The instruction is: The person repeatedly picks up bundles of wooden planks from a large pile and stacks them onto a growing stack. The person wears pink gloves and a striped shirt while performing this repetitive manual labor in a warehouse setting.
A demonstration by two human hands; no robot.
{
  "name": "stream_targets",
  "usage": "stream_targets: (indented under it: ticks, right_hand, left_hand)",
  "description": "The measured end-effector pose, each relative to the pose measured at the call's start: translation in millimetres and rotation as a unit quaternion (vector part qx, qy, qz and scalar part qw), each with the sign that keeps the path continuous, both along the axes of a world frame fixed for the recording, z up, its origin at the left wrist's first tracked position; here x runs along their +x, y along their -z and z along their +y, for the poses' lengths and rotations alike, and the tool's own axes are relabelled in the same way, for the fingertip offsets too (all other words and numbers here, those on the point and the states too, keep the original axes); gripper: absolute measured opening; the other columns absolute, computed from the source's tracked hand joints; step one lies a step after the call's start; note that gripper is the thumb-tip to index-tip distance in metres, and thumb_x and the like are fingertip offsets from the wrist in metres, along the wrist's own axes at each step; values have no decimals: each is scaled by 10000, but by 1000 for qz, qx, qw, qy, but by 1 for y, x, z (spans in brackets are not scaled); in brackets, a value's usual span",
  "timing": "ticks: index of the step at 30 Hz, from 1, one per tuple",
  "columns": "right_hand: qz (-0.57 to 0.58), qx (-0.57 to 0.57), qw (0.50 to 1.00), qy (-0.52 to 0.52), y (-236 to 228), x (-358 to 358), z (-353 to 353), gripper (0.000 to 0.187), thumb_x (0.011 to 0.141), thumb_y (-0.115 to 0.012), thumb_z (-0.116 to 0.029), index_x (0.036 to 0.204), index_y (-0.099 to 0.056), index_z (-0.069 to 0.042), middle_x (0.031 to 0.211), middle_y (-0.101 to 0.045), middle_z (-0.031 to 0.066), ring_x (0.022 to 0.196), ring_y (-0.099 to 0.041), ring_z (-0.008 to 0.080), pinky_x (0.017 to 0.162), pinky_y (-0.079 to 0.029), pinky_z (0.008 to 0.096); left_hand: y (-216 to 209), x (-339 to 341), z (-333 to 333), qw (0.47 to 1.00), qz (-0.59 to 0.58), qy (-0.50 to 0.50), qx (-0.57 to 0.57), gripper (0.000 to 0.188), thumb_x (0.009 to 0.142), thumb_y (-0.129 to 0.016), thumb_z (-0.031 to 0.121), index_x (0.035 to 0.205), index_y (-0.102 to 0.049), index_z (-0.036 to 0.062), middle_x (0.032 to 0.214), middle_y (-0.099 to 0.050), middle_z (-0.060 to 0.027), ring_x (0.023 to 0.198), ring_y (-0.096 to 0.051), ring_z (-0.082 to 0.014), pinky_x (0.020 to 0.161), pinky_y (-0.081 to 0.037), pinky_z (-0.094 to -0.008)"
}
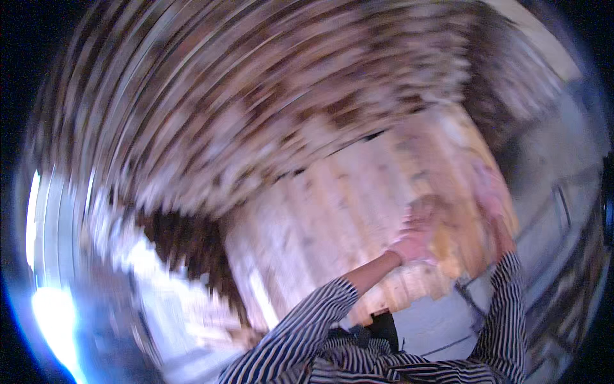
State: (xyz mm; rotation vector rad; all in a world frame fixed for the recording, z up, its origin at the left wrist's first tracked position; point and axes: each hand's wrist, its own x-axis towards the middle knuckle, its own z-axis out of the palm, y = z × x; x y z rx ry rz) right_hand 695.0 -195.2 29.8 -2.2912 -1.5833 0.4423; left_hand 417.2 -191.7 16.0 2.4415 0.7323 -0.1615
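Pale wooden boards (332, 205) lie side by side in front of me, smeared by motion. My left hand (416, 233), in what looks like a pink glove, is over the boards toward the right, close to an orange-toned patch of wood. Its fingers are too blurred to read. At the right-hand edge of the boards is my right hand (491, 195), also pinkish and blurred. It seems to be against the outermost board, but whether it grips it cannot be made out.
Beyond the boards rises a large stack of brown, rough-ended timber (288, 96). Grey floor (543, 166) shows on the right. Bright light (54, 320) glares at the lower left, beside pale wood pieces (192, 307).
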Motion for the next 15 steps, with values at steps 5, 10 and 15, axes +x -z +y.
stream_targets:
  ticks: [5, 10, 15]
  right_hand:
    - [-183, -27, 980, -70, 37, 72, -42, 482, 1031, -356, -242, 1483, -415, -86, 1599, -308, 113, 1453, -300, 334, 1200, -239, 436]
    - [-252, -199, 947, -11, 26, 49, -27, 515, 1054, -312, -283, 1534, -316, -97, 1602, -282, 148, 1447, -313, 311, 1198, -253, 434]
    - [-325, -171, 930, 25, 9, -31, -15, 558, 1031, -390, -311, 1545, -296, -115, 1593, -295, 157, 1442, -322, 322, 1197, -262, 440]
  left_hand:
    - [-10, 9, 15, 982, -170, 67, -53, 1223, 652, -720, 678, 1551, -227, 12, 1599, -172, -292, 1495, -98, -469, 1221, -33, -562]
    - [-74, -154, -1, 916, -288, -280, 8, 1038, 755, -755, 552, 1523, -306, 19, 1570, -275, -271, 1484, -164, -451, 1227, -104, -504]
    - [-40, -404, -49, 610, -335, -708, 118, 878, 786, -825, 347, 1488, -381, 61, 1393, -484, -180, 1295, -440, -341, 1125, -344, -455]
